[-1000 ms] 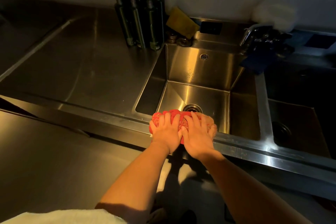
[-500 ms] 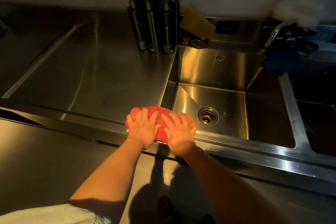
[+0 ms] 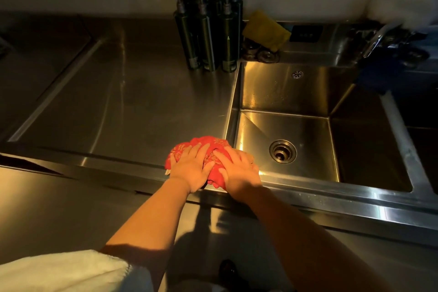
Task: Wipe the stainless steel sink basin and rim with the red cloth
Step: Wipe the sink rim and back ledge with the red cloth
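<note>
The cloth lies at the front-left corner of the basin; pump bottles stand behind.

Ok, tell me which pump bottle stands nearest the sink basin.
The right-hand bottle of the front row: its base sits right by the back left corner of the sink basin, while the other pump bottles stand farther left or behind it.

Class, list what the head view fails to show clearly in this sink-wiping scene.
Head view only.
Rim beneath the red cloth: covered by the cloth, left hand and right hand.
Faucet: blurred and dark, top right.
Pump bottles: labels too small and dim to read.
Second basin: cut off by the right edge.
</note>
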### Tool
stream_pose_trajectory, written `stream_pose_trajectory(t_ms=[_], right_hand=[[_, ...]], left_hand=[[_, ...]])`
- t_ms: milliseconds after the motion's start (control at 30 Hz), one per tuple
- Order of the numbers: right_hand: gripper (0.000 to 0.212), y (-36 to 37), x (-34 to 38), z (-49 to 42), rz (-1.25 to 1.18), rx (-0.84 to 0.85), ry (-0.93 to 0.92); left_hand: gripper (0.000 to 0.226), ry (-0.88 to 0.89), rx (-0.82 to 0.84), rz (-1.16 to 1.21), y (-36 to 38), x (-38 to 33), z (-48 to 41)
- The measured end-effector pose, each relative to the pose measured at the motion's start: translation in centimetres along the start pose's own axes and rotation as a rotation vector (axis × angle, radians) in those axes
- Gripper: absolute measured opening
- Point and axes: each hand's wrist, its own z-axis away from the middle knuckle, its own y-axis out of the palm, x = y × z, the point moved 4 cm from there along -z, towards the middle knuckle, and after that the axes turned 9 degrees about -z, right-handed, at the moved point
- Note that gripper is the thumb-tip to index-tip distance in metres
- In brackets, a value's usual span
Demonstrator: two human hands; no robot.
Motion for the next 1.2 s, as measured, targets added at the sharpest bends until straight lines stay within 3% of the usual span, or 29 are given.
stream_pose_trajectory(t_ms=[400,567,733,1200], right_hand=[[0.074,-0.8,-4.2,2.0,0.026,0.001,-0.084],[0.071,-3.5,-8.5,4.5,0.026,-0.035,-0.087],[0.053,-6.2,-12.4,7.4,0.004,-0.081,-0.086],[0.061,-13.8,-23.9,15.8,0.056,-0.197,0.027]], left_hand=[[0.058,-0.059,0.000,-0.004,1.3,-4.7,1.6],[0.059,-0.046,0.012,0.003,1.7,-10.2,2.1],[0.059,-0.033,-0.003,-0.008,2.0,-15.8,2.7],[0.058,0.082,-0.110,-0.012,2.4,-32.9,4.2]])
